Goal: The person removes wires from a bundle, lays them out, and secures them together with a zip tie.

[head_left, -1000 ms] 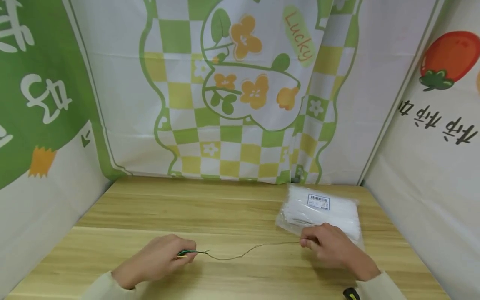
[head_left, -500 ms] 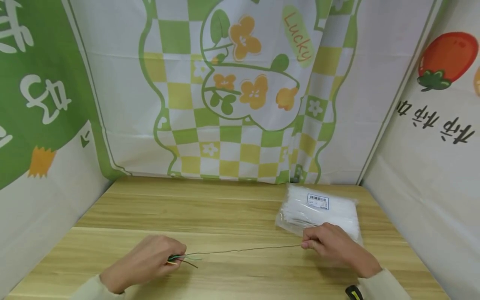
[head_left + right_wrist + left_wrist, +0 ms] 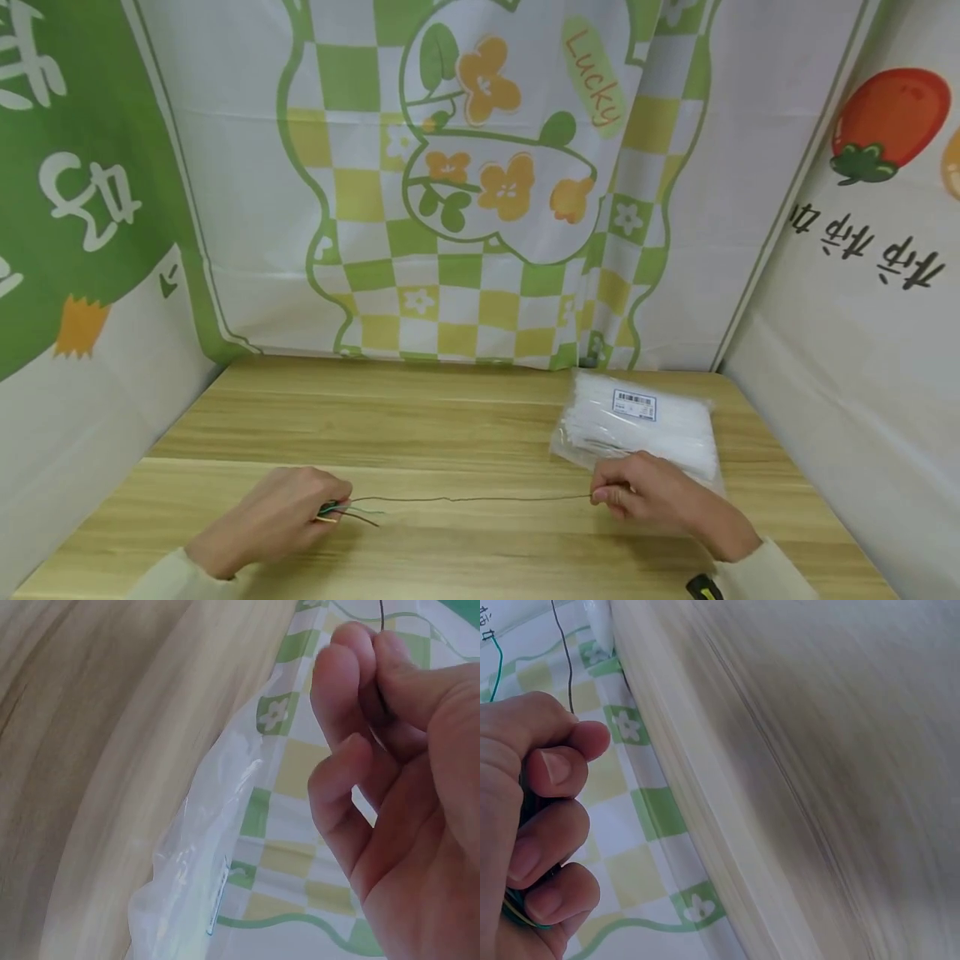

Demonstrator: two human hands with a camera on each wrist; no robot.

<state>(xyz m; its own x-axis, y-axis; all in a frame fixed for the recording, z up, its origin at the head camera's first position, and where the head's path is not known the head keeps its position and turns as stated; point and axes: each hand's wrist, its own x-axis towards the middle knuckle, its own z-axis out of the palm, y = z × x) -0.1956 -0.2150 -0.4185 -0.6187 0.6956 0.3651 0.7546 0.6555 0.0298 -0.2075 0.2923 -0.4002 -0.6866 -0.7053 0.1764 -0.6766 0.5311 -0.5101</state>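
Note:
A thin dark wire (image 3: 480,499) runs nearly straight between both hands above the table. My left hand (image 3: 279,510) curls round a small bundle of wires (image 3: 327,510); green, yellow and dark red ends poke out of it. In the left wrist view the curled fingers (image 3: 562,825) cover most of the bundle, and the dark wire (image 3: 569,667) leaves near the thumb and forefinger. My right hand (image 3: 651,498) pinches the wire's other end. In the right wrist view, thumb and forefinger grip that wire (image 3: 382,615) while the other fingers bend loosely.
A clear plastic bag (image 3: 643,425) of white strips with a barcode label lies at the right rear, just behind my right hand. A black and yellow object (image 3: 703,587) is partly visible by the right sleeve. Printed cloth (image 3: 480,325) hangs behind the wooden table (image 3: 420,417).
The wire was wavy and slack and is now drawn nearly straight. My left hand has moved left and a little down; the right hand has shifted slightly.

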